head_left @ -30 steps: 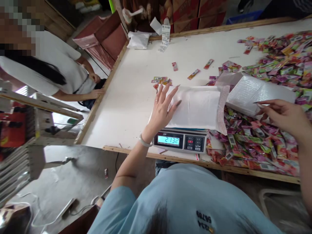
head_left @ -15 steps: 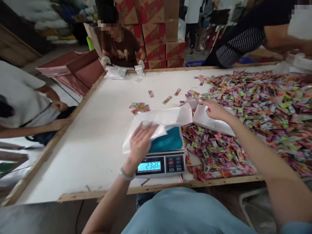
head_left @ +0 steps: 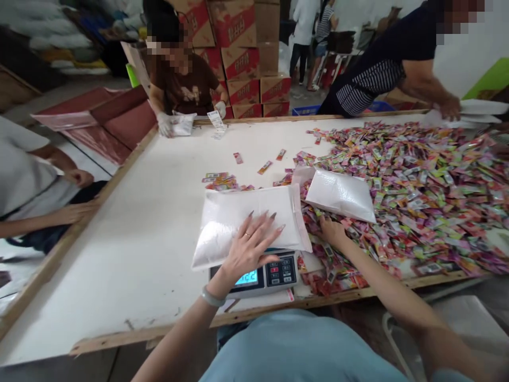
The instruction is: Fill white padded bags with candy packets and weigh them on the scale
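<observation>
A white padded bag (head_left: 222,228) lies flat over the digital scale (head_left: 260,284), hiding its pan and part of its lit display. My left hand (head_left: 254,239) rests on top of this bag with fingers spread. To the right, my right hand (head_left: 331,231) reaches into the pile of small colourful packets (head_left: 429,212); its fingertips are hidden among them. Just above it, a second white padded bag (head_left: 344,193) sits on the pile.
Small packets (head_left: 222,181) lie beyond the scale. A wooden rim (head_left: 159,335) edges the white table (head_left: 131,239). One person sits at the left, another stands opposite with gloved hands, and a third leans in at the far right. Red and brown boxes (head_left: 240,63) are stacked behind.
The bag on the scale now lies flat and covers the teal pan. My left hand has spread on it. My right hand has left the second bag and moved down to the packets.
</observation>
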A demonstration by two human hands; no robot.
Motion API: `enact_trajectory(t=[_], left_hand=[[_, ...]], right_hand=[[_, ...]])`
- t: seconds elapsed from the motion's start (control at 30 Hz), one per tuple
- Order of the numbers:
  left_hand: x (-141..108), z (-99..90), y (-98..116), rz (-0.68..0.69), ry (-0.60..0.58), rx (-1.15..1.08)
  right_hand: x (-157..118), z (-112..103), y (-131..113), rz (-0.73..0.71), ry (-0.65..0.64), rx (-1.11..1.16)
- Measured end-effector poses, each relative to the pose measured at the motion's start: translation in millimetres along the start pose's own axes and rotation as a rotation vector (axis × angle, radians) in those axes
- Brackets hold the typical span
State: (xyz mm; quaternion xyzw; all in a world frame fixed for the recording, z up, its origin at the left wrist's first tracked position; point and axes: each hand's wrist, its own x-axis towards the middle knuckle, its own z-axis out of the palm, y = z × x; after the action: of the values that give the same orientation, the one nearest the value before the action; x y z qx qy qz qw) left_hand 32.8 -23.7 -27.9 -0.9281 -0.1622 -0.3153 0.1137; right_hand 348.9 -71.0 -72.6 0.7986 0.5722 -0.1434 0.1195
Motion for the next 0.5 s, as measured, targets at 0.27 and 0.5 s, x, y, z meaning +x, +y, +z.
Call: enact_trajectory(t=[0.27,0.5], left_hand=[[94.4,-13.6,-0.1,0.155,-0.293,-0.256],[114.6,-17.4,-23.2,0.33,-0.237,-0.083]], right_hand=[[12.4,-6.0,29.4,-0.026,0.043,0.192],[-9.5,-79.6,68.8,-0.343,0.089,0.502]])
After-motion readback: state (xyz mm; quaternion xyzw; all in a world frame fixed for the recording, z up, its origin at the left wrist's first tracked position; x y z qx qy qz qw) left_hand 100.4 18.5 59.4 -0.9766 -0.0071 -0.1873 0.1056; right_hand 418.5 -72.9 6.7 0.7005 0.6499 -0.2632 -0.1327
